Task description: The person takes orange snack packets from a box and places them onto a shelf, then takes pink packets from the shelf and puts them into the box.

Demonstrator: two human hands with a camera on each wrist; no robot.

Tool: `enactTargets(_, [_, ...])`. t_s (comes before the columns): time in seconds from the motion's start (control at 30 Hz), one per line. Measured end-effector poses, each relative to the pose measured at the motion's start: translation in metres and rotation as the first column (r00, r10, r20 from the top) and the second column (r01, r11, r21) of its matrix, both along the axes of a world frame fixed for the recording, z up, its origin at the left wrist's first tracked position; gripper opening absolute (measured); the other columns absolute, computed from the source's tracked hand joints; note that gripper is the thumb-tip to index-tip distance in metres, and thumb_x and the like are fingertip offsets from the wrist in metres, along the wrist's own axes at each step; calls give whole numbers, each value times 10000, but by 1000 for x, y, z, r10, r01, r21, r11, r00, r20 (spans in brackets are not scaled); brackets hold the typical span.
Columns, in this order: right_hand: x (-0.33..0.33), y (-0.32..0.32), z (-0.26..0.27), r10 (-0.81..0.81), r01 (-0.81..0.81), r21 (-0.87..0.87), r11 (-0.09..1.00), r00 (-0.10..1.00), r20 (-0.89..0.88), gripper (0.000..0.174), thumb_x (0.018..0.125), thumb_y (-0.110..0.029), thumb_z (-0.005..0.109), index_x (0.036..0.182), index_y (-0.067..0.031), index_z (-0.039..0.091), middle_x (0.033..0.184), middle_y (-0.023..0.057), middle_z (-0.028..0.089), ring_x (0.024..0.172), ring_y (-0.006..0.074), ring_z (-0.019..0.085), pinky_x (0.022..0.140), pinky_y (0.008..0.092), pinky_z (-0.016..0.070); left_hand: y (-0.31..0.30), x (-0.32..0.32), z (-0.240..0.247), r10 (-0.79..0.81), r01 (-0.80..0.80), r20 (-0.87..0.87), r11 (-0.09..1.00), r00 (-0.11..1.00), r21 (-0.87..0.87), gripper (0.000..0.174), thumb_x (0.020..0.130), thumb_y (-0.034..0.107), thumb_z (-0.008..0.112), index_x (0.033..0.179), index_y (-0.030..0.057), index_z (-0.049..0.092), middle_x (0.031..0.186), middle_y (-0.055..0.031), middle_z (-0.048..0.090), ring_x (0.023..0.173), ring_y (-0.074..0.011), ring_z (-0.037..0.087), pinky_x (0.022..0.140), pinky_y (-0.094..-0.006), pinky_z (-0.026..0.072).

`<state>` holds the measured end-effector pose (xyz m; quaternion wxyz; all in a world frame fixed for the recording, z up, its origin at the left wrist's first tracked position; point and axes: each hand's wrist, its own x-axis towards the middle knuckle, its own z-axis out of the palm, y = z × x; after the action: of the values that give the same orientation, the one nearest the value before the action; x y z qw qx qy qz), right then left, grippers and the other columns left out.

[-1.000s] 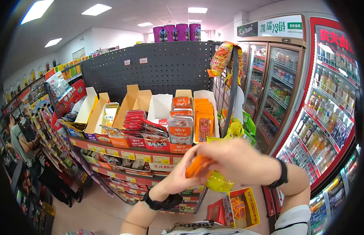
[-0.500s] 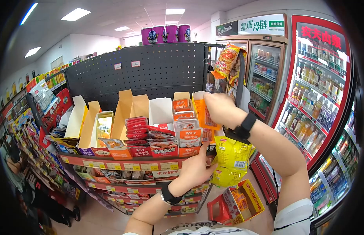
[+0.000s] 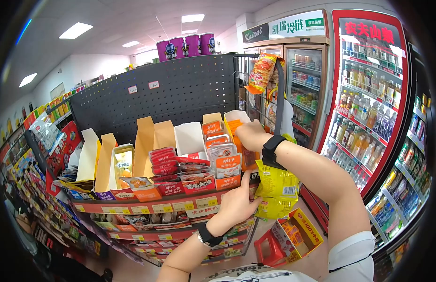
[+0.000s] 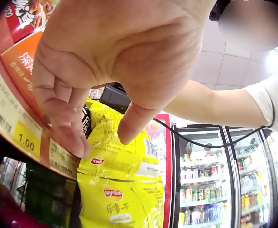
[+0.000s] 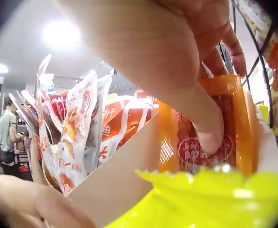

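Observation:
My right hand (image 3: pixel 252 136) is inside a white open-top box (image 3: pixel 237 115) at the right end of the top shelf. In the right wrist view its thumb presses the front of an orange snack packet (image 5: pixel 239 114), with the other fingers over the back of its top edge. More orange packets (image 3: pixel 234 126) stand in that box. Lower down, my left hand (image 3: pixel 233 207) is at the shelf's front corner, index finger extended up by the box and thumb apart. Its thumb overlaps hanging yellow chip bags (image 4: pixel 117 199) in the left wrist view. Nothing shows in its grip.
Boxes of red fish-snack packets (image 3: pixel 195 181) and orange-and-white packets (image 3: pixel 227 163) line the shelf. Behind them rises a black pegboard (image 3: pixel 157 94). A noodle-snack bag (image 3: pixel 263 73) hangs at the shelf's end. Drink fridges (image 3: pixel 370 94) stand right; a yellow carton (image 3: pixel 306 230) sits on the floor.
My hands were together in front of the shelf around orange packets. The right hand then carried them up into the white box, while the left moved to the shelf corner and stayed there.

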<state>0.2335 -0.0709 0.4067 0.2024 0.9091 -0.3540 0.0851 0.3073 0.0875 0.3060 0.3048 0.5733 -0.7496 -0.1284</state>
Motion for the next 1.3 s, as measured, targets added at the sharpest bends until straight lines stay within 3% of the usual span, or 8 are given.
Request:
enactTargets(0.3, [6,-17,-11,-38,41,-46,998,997,74,175,764,-86,528,836,-86,688,873,121,663,860,283,611,777,443,391,-2,2,-5,-24,25,-21,1000,999,6,830,756,251,652,1375,14,152,766,-81,650,672,-250,636,607,-349,493])
enactTargets(0.43, [8,-14,-16,16,-8,-195,981,999,39,96,699,-89,585,743,-69,668,832,115,627,838,280,573,731,403,459,-4,4,-6,-41,41,-32,999,999,-6,843,757,236,658,1383,34,131,750,-79,645,662,-243,635,602,-345,493])
enactTargets(0.7, [9,2,0,-189,175,-171,970,980,-69,192,756,-157,584,899,-95,696,927,89,661,924,267,598,743,352,497,-3,3,-3,-54,54,-46,999,997,-4,854,756,221,659,1391,34,119,750,-72,645,676,-227,636,614,-336,491])
enactTargets(0.83, [1,19,21,-145,144,25,989,989,32,128,700,-48,617,807,-8,675,866,180,651,842,303,643,700,363,523,-3,3,-2,-59,59,-63,998,996,5,851,755,206,657,1393,17,127,755,-72,648,674,-215,635,621,-326,493])
enactTargets(1.03, [-27,70,51,72,-77,15,997,972,222,327,723,40,512,1042,-4,572,884,192,625,872,350,603,743,413,489,-2,0,-5,-75,66,-196,997,978,-51,836,756,146,650,1403,34,134,759,-77,652,660,-207,635,616,-318,498])
enactTargets(1.17, [-76,124,42,133,-104,-99,990,928,348,185,741,-109,612,903,-31,569,830,128,595,788,321,590,682,394,477,6,-3,-17,-176,117,-353,976,919,-183,783,760,106,641,1387,17,181,760,-69,643,657,-176,624,599,-289,493])
enactTargets(1.23, [-112,151,19,284,-228,-174,958,838,466,174,724,-93,631,873,-40,557,787,117,582,749,302,586,636,393,466,18,-3,-27,-262,183,-460,961,848,-209,694,783,3,608,1369,40,237,767,-14,588,676,-65,542,570,-198,415])
enactTargets(1.3, [-148,174,-9,136,-110,-87,990,895,425,119,732,-103,612,809,-33,555,704,106,565,680,286,587,595,384,469,31,-2,-44,-318,229,-455,943,832,-241,596,782,4,610,1312,32,338,771,-13,588,670,-61,530,572,-191,406])
